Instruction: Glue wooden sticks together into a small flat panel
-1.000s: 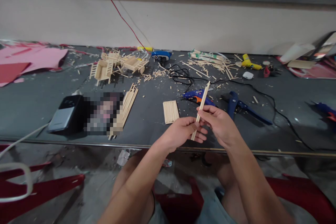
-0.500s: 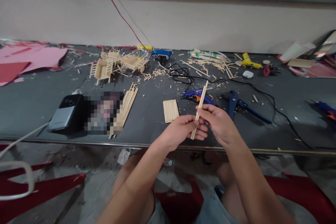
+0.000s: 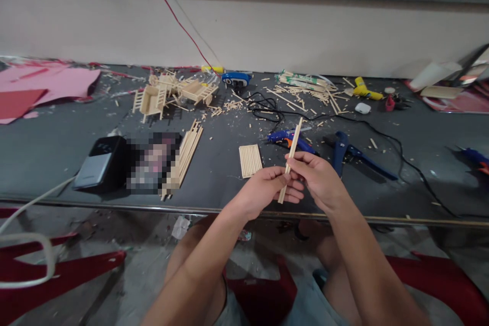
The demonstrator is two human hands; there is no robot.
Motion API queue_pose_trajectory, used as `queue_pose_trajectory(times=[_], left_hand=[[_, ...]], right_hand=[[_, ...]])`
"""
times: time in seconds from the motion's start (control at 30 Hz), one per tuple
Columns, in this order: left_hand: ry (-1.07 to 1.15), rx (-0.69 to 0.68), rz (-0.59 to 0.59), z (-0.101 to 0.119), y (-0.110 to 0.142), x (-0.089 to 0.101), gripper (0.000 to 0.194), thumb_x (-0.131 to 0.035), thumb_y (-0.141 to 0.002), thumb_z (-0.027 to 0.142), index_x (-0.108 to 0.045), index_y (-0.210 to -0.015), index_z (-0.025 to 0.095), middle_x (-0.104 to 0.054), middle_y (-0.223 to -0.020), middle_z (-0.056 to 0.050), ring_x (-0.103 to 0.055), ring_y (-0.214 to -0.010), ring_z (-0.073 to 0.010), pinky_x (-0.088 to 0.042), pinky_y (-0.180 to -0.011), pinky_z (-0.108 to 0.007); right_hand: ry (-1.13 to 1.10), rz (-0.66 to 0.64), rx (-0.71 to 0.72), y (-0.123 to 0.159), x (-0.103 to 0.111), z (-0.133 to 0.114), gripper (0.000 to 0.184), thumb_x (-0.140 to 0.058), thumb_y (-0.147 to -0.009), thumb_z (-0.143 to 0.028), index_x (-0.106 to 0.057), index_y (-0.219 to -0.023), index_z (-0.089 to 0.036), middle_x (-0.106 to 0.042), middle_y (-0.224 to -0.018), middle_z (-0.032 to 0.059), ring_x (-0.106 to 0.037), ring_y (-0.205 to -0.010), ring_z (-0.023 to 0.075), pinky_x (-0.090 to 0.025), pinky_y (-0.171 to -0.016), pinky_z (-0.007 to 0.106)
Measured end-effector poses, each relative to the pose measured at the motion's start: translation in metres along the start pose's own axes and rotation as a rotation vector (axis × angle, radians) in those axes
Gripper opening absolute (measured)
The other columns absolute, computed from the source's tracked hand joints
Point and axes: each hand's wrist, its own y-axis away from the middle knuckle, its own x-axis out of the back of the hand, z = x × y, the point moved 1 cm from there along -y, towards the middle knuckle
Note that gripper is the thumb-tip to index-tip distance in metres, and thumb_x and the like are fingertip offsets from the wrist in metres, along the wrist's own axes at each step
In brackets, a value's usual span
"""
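Above the table's front edge, a couple of thin wooden sticks [image 3: 294,145] are held together, tilted with their far ends to the right. My left hand [image 3: 269,185] pinches them near the lower end between thumb and fingers. Higher up, my right hand [image 3: 313,173] grips the same sticks with its fingertips. Just beyond my left hand lies a small flat panel of sticks glued side by side [image 3: 250,160]. A blue glue gun [image 3: 284,136] rests behind my right hand, and a blue-handled cutter [image 3: 353,155] lies to its right.
Loose long sticks [image 3: 190,150] lie left beside a blurred-out patch and a black power bank [image 3: 101,163]. Small wooden cart models [image 3: 153,99], stick offcuts [image 3: 229,107] and a blue power strip [image 3: 236,79] stand at the back. A black cable [image 3: 367,121] crosses the right side.
Both hands and the sticks keep nearly the same pose. The whole view has shifted very slightly, with the table things appearing a little further right.
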Motion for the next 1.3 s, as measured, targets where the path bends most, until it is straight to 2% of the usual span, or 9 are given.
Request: queue_pose_trajectory(times=[0.43, 0.7, 0.83, 0.93, 1.07, 1.13, 1.2, 1.3], left_hand=[[-0.043, -0.010, 0.002, 0.000, 0.001, 0.002, 0.016, -0.049, -0.089, 0.017, -0.062, -0.082, 0.010, -0.067, -0.078, -0.006, -0.066, -0.067, -0.0124, -0.053, -0.074, -0.032], [-0.043, -0.013, 0.048, -0.001, 0.002, 0.000, 0.016, -0.048, -0.089, 0.016, -0.061, -0.081, 0.011, -0.067, -0.075, -0.005, -0.065, -0.063, -0.0123, -0.053, -0.071, -0.032], [-0.043, -0.022, 0.084, -0.002, 0.000, 0.002, 0.016, -0.048, -0.089, 0.017, -0.060, -0.081, 0.011, -0.067, -0.073, -0.005, -0.065, -0.062, -0.0122, -0.053, -0.070, -0.031], [-0.042, -0.028, 0.117, -0.001, 0.000, 0.005, 0.014, -0.048, -0.089, 0.017, -0.060, -0.082, 0.011, -0.068, -0.074, -0.006, -0.065, -0.065, -0.0129, -0.053, -0.070, -0.031], [-0.066, -0.064, 0.118, 0.002, 0.002, 0.009, 0.013, -0.051, -0.088, 0.020, -0.059, -0.083, 0.011, -0.069, -0.077, -0.007, -0.066, -0.069, -0.0148, -0.052, -0.074, -0.033], [-0.086, -0.107, 0.101, 0.003, 0.003, 0.012, 0.013, -0.051, -0.088, 0.021, -0.059, -0.083, 0.011, -0.069, -0.077, -0.007, -0.066, -0.071, -0.0151, -0.052, -0.075, -0.033], [-0.113, -0.173, 0.075, 0.003, 0.004, 0.013, 0.013, -0.052, -0.087, 0.022, -0.059, -0.084, 0.011, -0.069, -0.078, -0.007, -0.066, -0.072, -0.0150, -0.052, -0.077, -0.033], [-0.173, -0.287, 0.029, 0.004, 0.005, 0.012, 0.014, -0.055, -0.086, 0.026, -0.058, -0.085, 0.012, -0.069, -0.081, -0.007, -0.066, -0.074, -0.0146, -0.051, -0.079, -0.033]], right_hand=[[0.040, -0.018, 0.016, 0.000, -0.001, -0.002, 0.027, -0.070, -0.072, -0.038, -0.066, -0.089, -0.017, -0.052, -0.058, -0.0043, -0.046, -0.055, 0.0083, -0.036, -0.051, 0.022], [0.074, -0.037, 0.038, 0.001, -0.003, -0.003, 0.027, -0.068, -0.073, -0.039, -0.065, -0.090, -0.017, -0.053, -0.058, -0.0042, -0.046, -0.055, 0.0092, -0.037, -0.052, 0.023], [0.136, 0.044, 0.114, 0.002, -0.001, -0.006, 0.029, -0.068, -0.073, -0.038, -0.066, -0.093, -0.018, -0.058, -0.068, -0.0019, -0.051, -0.061, 0.0103, -0.041, -0.058, 0.025], [0.158, 0.242, 0.218, -0.002, 0.021, -0.011, 0.031, -0.068, -0.071, -0.037, -0.065, -0.096, -0.019, -0.063, -0.081, 0.0015, -0.056, -0.073, 0.0134, -0.045, -0.065, 0.027], [0.222, 0.599, 0.373, -0.009, 0.081, -0.015, 0.034, -0.067, -0.069, -0.038, -0.063, -0.097, -0.019, -0.064, -0.098, 0.0061, -0.061, -0.093, 0.0189, -0.046, -0.085, 0.034], [0.350, 0.726, 0.359, -0.013, 0.111, -0.012, 0.051, -0.067, -0.066, -0.044, -0.058, -0.109, -0.018, -0.062, -0.112, 0.0105, -0.058, -0.108, 0.0229, -0.043, -0.094, 0.037], [0.584, 0.743, 0.194, -0.016, 0.132, -0.006, 0.073, -0.066, -0.066, -0.054, -0.047, -0.127, -0.019, -0.054, -0.128, 0.0148, -0.052, -0.119, 0.0278, -0.039, -0.099, 0.043], [1.066, 0.572, -0.029, -0.017, 0.141, 0.004, 0.090, -0.057, -0.067, -0.068, -0.037, -0.136, -0.015, -0.041, -0.142, 0.0206, -0.037, -0.131, 0.0372, -0.023, -0.107, 0.055]])
